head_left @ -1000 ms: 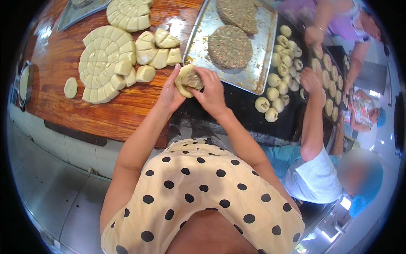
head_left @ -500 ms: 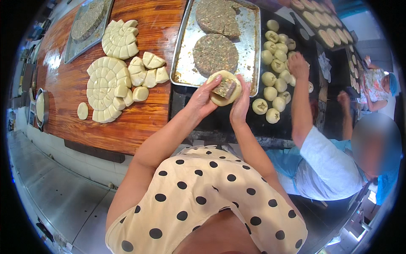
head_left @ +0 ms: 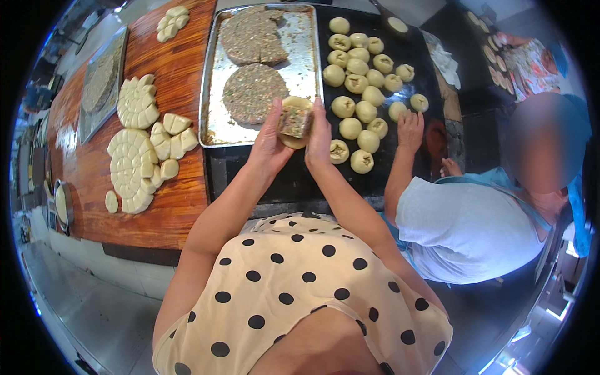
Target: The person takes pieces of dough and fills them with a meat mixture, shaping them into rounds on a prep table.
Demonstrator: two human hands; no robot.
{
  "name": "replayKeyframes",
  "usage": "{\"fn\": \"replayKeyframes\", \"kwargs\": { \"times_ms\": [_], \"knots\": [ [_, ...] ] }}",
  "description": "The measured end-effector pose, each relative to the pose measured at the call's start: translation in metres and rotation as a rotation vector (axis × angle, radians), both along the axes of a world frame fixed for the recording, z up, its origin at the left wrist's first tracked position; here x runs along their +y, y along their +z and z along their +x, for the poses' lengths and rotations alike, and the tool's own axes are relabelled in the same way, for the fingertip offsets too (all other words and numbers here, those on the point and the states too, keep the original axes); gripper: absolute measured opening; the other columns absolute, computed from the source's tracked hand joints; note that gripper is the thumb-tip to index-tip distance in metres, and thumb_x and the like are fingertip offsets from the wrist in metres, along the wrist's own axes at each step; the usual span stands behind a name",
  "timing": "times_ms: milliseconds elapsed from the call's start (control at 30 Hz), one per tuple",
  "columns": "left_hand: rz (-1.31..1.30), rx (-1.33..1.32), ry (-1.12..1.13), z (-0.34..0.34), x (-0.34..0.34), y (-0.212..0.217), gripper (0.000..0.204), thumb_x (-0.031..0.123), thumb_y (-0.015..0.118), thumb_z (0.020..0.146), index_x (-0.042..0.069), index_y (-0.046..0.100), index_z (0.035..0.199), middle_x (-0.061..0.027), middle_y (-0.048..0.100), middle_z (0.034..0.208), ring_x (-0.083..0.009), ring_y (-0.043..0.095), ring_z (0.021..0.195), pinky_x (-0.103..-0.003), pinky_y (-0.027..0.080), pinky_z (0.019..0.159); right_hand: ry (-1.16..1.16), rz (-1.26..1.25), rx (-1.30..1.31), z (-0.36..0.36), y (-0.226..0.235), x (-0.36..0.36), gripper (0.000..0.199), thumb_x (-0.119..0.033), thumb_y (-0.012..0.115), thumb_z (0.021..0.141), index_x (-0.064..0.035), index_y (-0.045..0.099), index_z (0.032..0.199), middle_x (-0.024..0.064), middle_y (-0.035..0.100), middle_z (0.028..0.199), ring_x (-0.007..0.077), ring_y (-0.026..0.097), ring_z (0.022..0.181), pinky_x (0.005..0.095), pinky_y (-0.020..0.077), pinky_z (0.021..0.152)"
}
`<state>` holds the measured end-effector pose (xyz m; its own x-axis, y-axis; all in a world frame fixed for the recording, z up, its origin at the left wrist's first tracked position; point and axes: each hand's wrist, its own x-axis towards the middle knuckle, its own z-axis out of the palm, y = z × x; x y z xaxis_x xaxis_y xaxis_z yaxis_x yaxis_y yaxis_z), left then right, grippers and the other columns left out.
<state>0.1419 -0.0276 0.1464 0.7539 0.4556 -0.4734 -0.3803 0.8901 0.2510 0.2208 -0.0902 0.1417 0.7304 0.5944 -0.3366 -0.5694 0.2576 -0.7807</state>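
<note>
A flat dough round (head_left: 294, 142) with a block of chopped, speckled filling (head_left: 295, 121) on it is held up between my hands, over the near edge of a metal tray (head_left: 302, 47). My left hand (head_left: 272, 139) grips its left side, fingers wrapped behind. My right hand (head_left: 319, 136) presses against its right side, fingers upright along the dough's edge. Two thick discs of the same filling, a far one (head_left: 252, 36) with a piece cut out and a near one (head_left: 255, 92), lie on the tray.
Several filled dough balls (head_left: 357, 67) sit on the black surface to the right. A co-worker's hand (head_left: 410, 130) is at the nearest balls there. On the wooden table (head_left: 181, 215) lie cut dough pieces (head_left: 132, 164), another filling tray (head_left: 103, 87) and a round pan (head_left: 63, 206).
My view has swung to the right. My right hand now lies closer along the dough's side, with the filling still in it. The co-worker's hand has moved nearer, among the balls.
</note>
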Motion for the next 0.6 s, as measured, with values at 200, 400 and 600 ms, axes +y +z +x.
{"fn": "replayKeyframes", "kwargs": {
  "times_ms": [200, 400, 600],
  "knots": [
    [0.157, 0.182, 0.03, 0.012, 0.002, 0.005, 0.03, 0.024, 0.058, 0.099, 0.009, 0.055, 0.125, -0.0081, 0.061, 0.119, -0.022, 0.062, 0.109, -0.039, 0.054, 0.093, -0.068, 0.023, -0.131, -0.002, -0.003, 0.012, 0.03, -0.026, 0.063, 0.096, 0.0003, 0.064, 0.109, 0.0043, 0.064, 0.103, 0.0111, 0.057, 0.094, 0.0264, 0.0455, 0.086],
    [0.304, 0.153, -0.018, 0.001, 0.026, 0.003, 0.031, 0.028, 0.056, 0.1, 0.009, 0.053, 0.125, -0.0055, 0.062, 0.114, -0.0199, 0.063, 0.104, -0.039, 0.054, 0.091, -0.069, 0.052, 0.061, -0.011, 0.003, 0.035, 0.032, -0.031, 0.06, 0.097, -0.0016, 0.066, 0.109, 0.0051, 0.065, 0.098, 0.0117, 0.059, 0.088, 0.0265, 0.0477, 0.081],
    [0.337, 0.261, 0.016, -0.002, 0.046, 0.003, 0.032, 0.03, 0.057, 0.1, 0.01, 0.053, 0.124, -0.0053, 0.062, 0.115, -0.0191, 0.062, 0.102, -0.037, 0.054, 0.088, -0.154, -0.084, -0.093, -0.024, -0.012, 0.066, 0.029, -0.028, 0.065, 0.094, -0.0015, 0.068, 0.106, 0.0045, 0.066, 0.097, 0.0107, 0.059, 0.089, 0.0264, 0.0473, 0.081]
  ]
}}
